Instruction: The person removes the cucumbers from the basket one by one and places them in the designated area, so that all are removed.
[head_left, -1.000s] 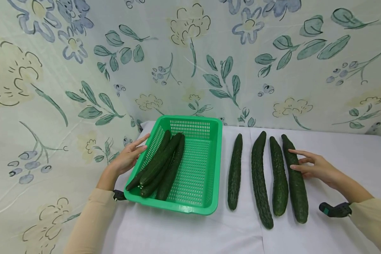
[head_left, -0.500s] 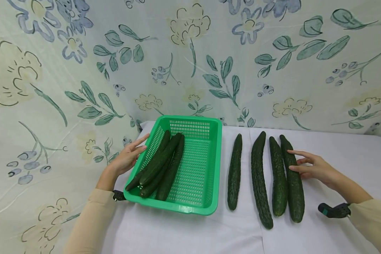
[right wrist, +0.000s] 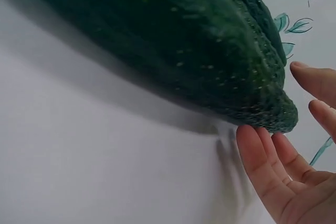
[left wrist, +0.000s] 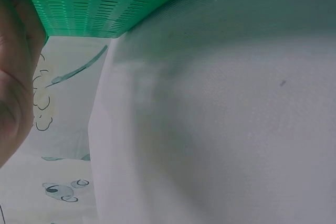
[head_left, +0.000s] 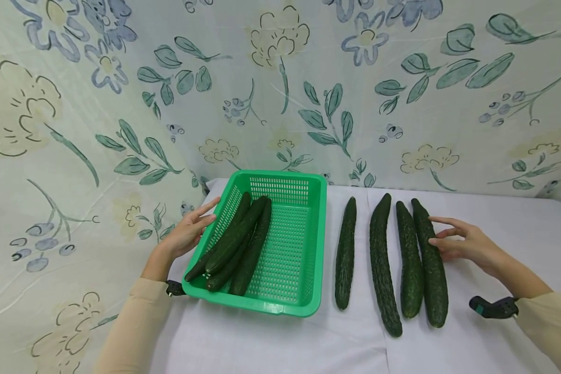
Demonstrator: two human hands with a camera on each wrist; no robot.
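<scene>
Several dark green cucumbers lie lengthwise in a row at the right of the head view. The rightmost cucumber point(head_left: 435, 285) sits close against its neighbour point(head_left: 410, 270). My right hand point(head_left: 469, 246) is beside its upper half, fingers loosely spread; in the right wrist view the fingertips point(right wrist: 247, 136) are right at the cucumber's point(right wrist: 173, 51) tapered end. My left hand point(head_left: 187, 234) rests with extended fingers against the left side of a green plastic basket point(head_left: 323, 234). Inside, several cucumbers point(head_left: 236, 241) are heaped along its left half.
A longer curved cucumber point(head_left: 382, 265) and a slimmer cucumber point(head_left: 346, 259) lie between the pair and the basket. White cloth point(head_left: 336, 343) covers the table. A floral curtain point(head_left: 280, 104) hangs behind and along the left.
The rightmost cucumber has slid left, up to its neighbour. My right fingers, earlier laid over it, have since drawn back to its right side. The left hand and basket have not moved.
</scene>
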